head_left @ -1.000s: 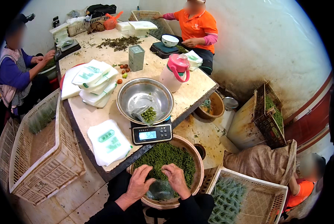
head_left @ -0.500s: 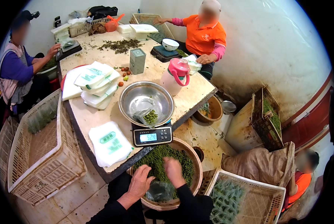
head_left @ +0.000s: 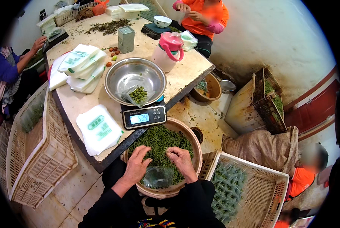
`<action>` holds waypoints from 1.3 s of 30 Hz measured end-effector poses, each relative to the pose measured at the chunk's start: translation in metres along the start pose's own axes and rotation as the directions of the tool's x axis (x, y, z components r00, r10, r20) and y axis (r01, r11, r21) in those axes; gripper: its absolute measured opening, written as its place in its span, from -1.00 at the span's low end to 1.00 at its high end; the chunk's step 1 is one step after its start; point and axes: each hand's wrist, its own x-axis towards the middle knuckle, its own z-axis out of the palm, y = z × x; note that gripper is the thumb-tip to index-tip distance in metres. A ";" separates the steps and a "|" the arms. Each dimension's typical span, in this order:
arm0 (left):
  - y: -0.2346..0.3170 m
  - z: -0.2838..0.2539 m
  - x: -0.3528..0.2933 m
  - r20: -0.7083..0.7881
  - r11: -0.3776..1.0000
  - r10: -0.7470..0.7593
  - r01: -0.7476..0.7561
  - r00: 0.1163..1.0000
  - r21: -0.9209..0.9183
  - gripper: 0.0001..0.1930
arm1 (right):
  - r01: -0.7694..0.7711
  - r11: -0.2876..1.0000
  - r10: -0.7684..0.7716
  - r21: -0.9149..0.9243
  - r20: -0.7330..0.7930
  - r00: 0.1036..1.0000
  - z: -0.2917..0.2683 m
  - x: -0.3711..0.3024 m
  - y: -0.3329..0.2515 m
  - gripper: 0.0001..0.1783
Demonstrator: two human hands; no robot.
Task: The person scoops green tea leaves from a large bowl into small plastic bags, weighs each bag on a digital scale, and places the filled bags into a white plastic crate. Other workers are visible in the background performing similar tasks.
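A round pinkish-brown basin (head_left: 197,146) full of small green peppercorns (head_left: 160,138) stands in front of me, at the table's near edge. Over its left side, my left hand (head_left: 136,167) has its fingers stretched and thumb apart, holding nothing. My right hand (head_left: 182,162) is closed in a pinch over the right side; anything between its fingertips is too small to make out. Between the hands a clear plastic bag (head_left: 158,177) lies on the peppercorns. A digital scale (head_left: 145,117) carries a steel bowl (head_left: 109,81), in which a clear bag of green peppercorns (head_left: 138,95) rests.
Printed plastic bags (head_left: 98,129) lie stacked left of the scale. A pink-lidded jug (head_left: 170,51) and a metal tin (head_left: 126,39) stand behind. A crate (head_left: 259,190) at right holds filled bags; another crate (head_left: 44,152) is at left. Co-workers sit around the table.
My view has shifted. My right hand has drawn back toward me and shows pinched fingertips. The left hand stays over the basin. Across the table, the orange-shirted co-worker has raised both hands.
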 end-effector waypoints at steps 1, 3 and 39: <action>0.008 -0.004 0.005 0.022 0.999 -0.015 0.016 1.000 -0.040 -0.60 | -0.034 0.999 0.034 0.042 0.017 0.999 0.001 -0.003 -0.007 -0.92; 0.013 -0.006 0.014 0.055 0.994 -0.027 0.033 0.998 -0.101 -0.57 | -0.041 0.988 0.035 0.147 0.043 0.998 0.004 -0.006 -0.016 -0.90; 0.022 -0.017 0.017 -0.288 0.938 0.233 -0.136 0.929 0.319 -0.98 | 0.034 0.978 0.005 0.208 -0.183 0.983 0.036 -0.015 -0.055 -0.89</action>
